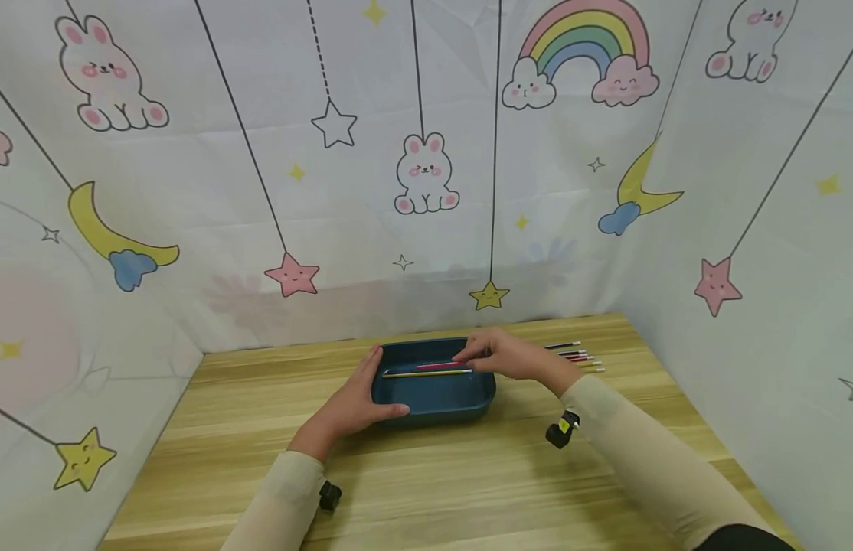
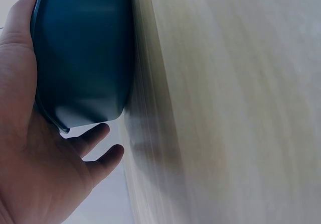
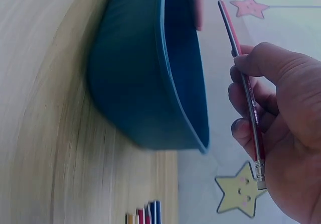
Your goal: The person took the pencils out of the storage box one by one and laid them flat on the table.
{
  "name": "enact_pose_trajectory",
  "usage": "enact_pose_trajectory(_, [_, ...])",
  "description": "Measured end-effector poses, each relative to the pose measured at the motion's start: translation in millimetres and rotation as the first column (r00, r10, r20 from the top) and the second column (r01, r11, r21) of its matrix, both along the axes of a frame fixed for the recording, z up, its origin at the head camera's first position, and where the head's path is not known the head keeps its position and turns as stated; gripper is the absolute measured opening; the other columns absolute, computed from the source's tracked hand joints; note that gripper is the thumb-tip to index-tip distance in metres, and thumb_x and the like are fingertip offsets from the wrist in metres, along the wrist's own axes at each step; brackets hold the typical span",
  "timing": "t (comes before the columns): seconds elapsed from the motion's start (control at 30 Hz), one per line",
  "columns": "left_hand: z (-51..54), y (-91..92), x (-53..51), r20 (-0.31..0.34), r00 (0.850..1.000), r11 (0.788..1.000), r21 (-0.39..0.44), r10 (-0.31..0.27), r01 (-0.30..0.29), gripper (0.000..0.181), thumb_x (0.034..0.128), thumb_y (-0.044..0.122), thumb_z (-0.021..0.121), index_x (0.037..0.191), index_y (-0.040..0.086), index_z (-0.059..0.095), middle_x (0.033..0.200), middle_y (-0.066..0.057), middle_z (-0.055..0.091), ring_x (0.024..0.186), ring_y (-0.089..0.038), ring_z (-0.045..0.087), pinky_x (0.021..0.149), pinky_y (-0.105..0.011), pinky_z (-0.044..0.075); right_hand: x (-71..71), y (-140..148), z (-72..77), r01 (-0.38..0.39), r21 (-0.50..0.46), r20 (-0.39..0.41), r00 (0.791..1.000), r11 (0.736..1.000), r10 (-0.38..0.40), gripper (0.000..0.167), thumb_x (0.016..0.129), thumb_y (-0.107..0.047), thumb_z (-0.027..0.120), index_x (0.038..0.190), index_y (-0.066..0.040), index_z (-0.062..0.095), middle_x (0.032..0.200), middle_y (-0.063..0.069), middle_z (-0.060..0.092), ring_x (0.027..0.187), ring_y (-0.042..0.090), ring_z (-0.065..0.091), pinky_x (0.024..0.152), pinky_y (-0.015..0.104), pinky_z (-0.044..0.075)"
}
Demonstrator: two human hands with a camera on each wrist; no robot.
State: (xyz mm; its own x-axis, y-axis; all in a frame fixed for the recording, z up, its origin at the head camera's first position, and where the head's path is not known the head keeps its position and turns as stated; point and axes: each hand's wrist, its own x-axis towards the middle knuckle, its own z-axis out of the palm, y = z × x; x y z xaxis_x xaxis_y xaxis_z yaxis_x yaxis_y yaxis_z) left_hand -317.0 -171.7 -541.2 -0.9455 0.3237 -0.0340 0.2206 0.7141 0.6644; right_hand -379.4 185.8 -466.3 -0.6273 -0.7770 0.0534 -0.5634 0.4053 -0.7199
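Observation:
A dark blue rectangular container (image 1: 426,419) with an open top sits on the table. My left hand (image 1: 349,399) holds its left end, the thumb on the near rim and the fingers along the far left side; in the left wrist view some fingertips (image 2: 111,158) reach past the container's end. Over the right part of the container, my right hand (image 1: 507,355) pinches a red pencil with dark stripes (image 3: 246,86) between thumb and fingers, its eraser end toward the palm. A yellow pencil (image 1: 426,374) lies inside the container, lengthwise, just nearer than the red one.
Several pencils (image 1: 583,358) lie on the wood-grain table (image 1: 426,490) right of the container, partly behind my right forearm. A white cloth backdrop (image 1: 371,229) with printed rabbits, stars and moons stands behind the table and along both sides.

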Motion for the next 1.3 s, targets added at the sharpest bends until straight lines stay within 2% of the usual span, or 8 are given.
enact_pose_trajectory(0.13, [0.4,-0.6,0.8,0.0,1.0,1.0,0.003,-0.005,0.005,0.134,0.0877,0.068,0.087,0.18,0.017,0.005,0.187,-0.006,0.0,0.171,-0.036,0.01,0.13,-0.066,0.024,3.0,15,4.1,0.036,-0.004,0.005,0.999,0.999,-0.036,0.026,0.11,-0.006,0.068,0.13,-0.009,0.084,0.111,0.003,0.071,0.103,0.033,0.064,0.071,0.031,0.05])
enact_pose_trajectory(0.37, [2.8,-0.3,2.0,0.006,1.0,1.0,0.003,-0.011,0.011,0.134,0.0882,0.067,0.087,0.18,0.017,0.004,0.187,-0.006,0.0,0.171,-0.035,0.009,0.13,-0.066,0.024,6.2,44,5.3,0.074,-0.006,0.036,0.997,0.997,-0.074,0.024,0.111,-0.008,0.068,0.129,-0.008,0.084,0.106,0.006,0.066,0.079,0.025,0.056,0.068,0.033,0.052])
enact_pose_trajectory(0.53, [5.3,-0.1,3.4,0.012,1.0,1.0,0.006,-0.013,0.013,0.134,0.0881,0.068,0.087,0.18,0.017,0.004,0.187,-0.006,-0.002,0.17,-0.036,0.01,0.13,-0.066,0.025,5.1,66,2.3,0.092,-0.024,0.042,0.995,0.995,-0.091,0.024,0.109,-0.007,0.071,0.127,-0.011,0.085,0.103,0.009,0.068,0.083,0.028,0.057,0.072,0.037,0.057])
enact_pose_trajectory(0.6, [5.2,-0.4,3.5,0.012,1.0,1.0,0.008,-0.016,0.016,0.134,0.0886,0.067,0.087,0.18,0.017,0.003,0.187,-0.006,-0.002,0.17,-0.036,0.01,0.13,-0.067,0.025,4.9,74,2.3,0.1,-0.025,0.047,0.994,0.995,-0.099,0.024,0.108,-0.005,0.072,0.125,-0.013,0.086,0.105,0.009,0.072,0.094,0.032,0.061,0.076,0.037,0.057])
enact_pose_trajectory(0.8, [3.8,-0.8,3.7,0.011,1.0,1.0,0.012,-0.021,0.021,0.133,0.0889,0.067,0.086,0.18,0.017,0.003,0.187,-0.006,-0.003,0.17,-0.037,0.009,0.129,-0.067,0.026,6.4,94,2.1,0.118,0.012,0.009,0.993,0.993,-0.118,0.023,0.107,-0.003,0.072,0.123,-0.01,0.087,0.108,0.006,0.073,0.095,0.026,0.058,0.077,0.031,0.048])
enact_pose_trajectory(0.83, [3.5,-0.9,3.5,0.009,1.0,1.0,0.011,-0.022,0.022,0.133,0.0891,0.067,0.086,0.18,0.017,0.003,0.187,-0.006,-0.002,0.17,-0.037,0.009,0.129,-0.067,0.026,6.5,97,1.8,0.123,0.019,0.005,0.992,0.992,-0.123,0.023,0.107,-0.004,0.072,0.124,-0.01,0.087,0.107,0.006,0.072,0.089,0.023,0.054,0.074,0.03,0.047])
enact_pose_trajectory(1.07, [2.2,-1.5,2.3,0.004,1.0,1.0,0.012,-0.024,0.024,0.133,0.0892,0.067,0.086,0.18,0.017,0.003,0.187,-0.007,-0.001,0.17,-0.037,0.01,0.129,-0.068,0.026,8.6,113,2.5,0.135,0.025,-0.01,0.991,0.99,-0.135,0.021,0.107,-0.005,0.072,0.124,-0.006,0.086,0.114,0.007,0.074,0.097,0.02,0.059,0.075,0.031,0.049])
enact_pose_trajectory(1.3, [2.2,-1.5,2.1,0.005,1.0,1.0,-0.005,-0.02,0.02,0.133,0.0888,0.068,0.086,0.18,0.018,0.003,0.187,-0.006,-0.001,0.17,-0.036,0.011,0.13,-0.066,0.026,12.2,129,2.4,0.146,0.027,-0.026,0.989,0.989,-0.145,0.023,0.107,-0.002,0.071,0.127,-0.001,0.083,0.104,0.009,0.071,0.085,0.018,0.055,0.071,0.03,0.047])
